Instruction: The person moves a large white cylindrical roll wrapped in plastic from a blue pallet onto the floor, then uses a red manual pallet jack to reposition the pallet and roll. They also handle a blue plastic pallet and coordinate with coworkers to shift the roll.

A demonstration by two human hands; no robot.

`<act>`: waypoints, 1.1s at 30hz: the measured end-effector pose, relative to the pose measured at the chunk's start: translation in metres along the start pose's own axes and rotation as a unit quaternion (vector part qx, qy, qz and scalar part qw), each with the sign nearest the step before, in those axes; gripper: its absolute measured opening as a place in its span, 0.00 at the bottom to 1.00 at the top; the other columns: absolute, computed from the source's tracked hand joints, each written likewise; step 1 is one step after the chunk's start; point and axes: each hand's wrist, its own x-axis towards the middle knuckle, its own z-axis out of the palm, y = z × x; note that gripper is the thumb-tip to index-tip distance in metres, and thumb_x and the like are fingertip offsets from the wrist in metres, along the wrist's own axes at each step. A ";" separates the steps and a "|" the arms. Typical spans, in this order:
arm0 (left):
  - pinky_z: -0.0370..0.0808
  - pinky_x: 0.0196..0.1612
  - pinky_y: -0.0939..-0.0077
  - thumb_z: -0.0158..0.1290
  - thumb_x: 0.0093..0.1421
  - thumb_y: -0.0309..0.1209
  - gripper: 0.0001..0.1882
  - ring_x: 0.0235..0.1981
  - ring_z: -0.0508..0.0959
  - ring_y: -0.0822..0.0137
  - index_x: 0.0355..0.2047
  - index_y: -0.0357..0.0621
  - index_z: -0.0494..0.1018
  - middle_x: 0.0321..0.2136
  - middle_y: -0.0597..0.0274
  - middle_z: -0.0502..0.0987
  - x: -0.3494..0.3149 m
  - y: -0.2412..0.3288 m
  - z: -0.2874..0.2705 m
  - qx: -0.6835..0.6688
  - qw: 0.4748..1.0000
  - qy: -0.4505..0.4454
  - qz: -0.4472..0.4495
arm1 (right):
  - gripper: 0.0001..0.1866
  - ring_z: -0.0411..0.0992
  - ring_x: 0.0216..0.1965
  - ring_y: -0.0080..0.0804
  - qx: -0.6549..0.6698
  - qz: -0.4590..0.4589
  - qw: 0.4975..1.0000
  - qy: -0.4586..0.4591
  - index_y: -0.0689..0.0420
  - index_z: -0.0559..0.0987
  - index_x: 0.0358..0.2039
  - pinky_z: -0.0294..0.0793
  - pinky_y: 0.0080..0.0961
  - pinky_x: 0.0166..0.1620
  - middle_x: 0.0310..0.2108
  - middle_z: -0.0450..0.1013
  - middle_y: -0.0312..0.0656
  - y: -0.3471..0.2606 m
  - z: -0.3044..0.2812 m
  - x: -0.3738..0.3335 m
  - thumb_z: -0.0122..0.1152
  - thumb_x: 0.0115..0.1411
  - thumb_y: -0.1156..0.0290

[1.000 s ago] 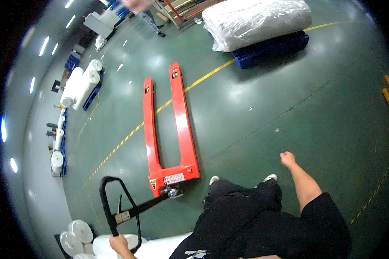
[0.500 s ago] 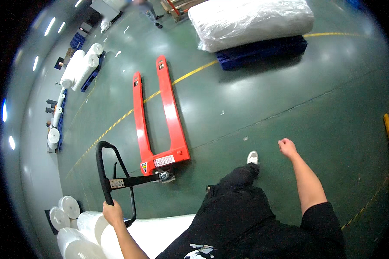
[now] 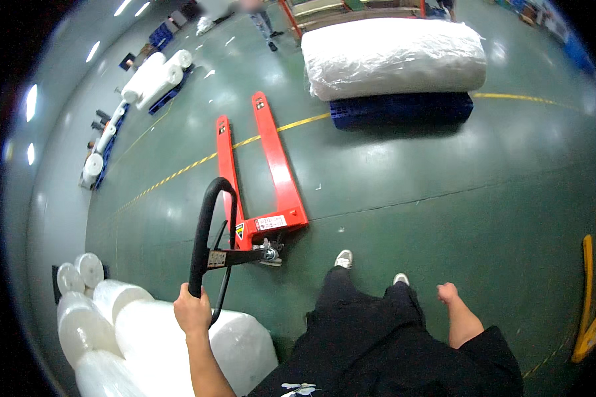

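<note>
My left hand (image 3: 193, 308) is wrapped round the black loop handle (image 3: 204, 228) of a red pallet jack (image 3: 281, 178). The handle leans toward me, and a thin black lever sits inside its loop. Both forks lie flat near the floor, pointing away from me, with no load on them; they cross a yellow-black floor line. Out at my right side hangs my right hand (image 3: 447, 292), its fingers curled in and nothing visible in them. My feet are on the green floor right of the jack.
A plastic-wrapped white roll (image 3: 394, 58) lies on a blue pallet (image 3: 400, 111) ahead. Several white rolls (image 3: 146, 337) crowd my lower left, close to the handle. More rolls (image 3: 155, 79) line the left wall. Yellow forks (image 3: 586, 291) lie at right. A person (image 3: 263, 26) stands far off.
The pallet jack's handle has swung right and now stands more upright, my left hand still on it. My right hand has dropped lower. Both my shoes now show, where one did before.
</note>
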 end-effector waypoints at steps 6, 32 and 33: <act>0.70 0.28 0.56 0.52 0.50 0.36 0.12 0.25 0.75 0.44 0.29 0.40 0.68 0.20 0.44 0.74 -0.092 0.086 -0.028 -0.021 0.998 0.017 0.057 | 0.20 0.72 0.32 0.45 0.053 -0.157 0.986 -0.003 0.60 0.75 0.30 0.70 0.34 0.40 0.29 0.74 0.48 -0.031 -0.101 0.034 0.50 0.52 0.54; 0.72 0.33 0.56 0.51 0.47 0.33 0.18 0.29 0.75 0.47 0.35 0.36 0.61 0.29 0.45 0.72 -0.592 0.357 -0.110 -0.126 0.943 -0.068 0.300 | 0.17 0.69 0.28 0.21 0.280 -0.481 0.828 -0.067 0.60 0.71 0.38 0.66 0.18 0.31 0.29 0.71 0.36 0.154 -0.418 -0.161 0.47 0.60 0.58; 0.72 0.33 0.57 0.51 0.47 0.33 0.18 0.29 0.75 0.47 0.36 0.36 0.61 0.29 0.45 0.72 -0.611 0.371 -0.113 -0.122 0.942 -0.071 0.305 | 0.17 0.69 0.28 0.21 0.278 -0.483 0.826 -0.085 0.60 0.71 0.38 0.66 0.18 0.31 0.30 0.71 0.36 0.175 -0.431 -0.160 0.47 0.60 0.57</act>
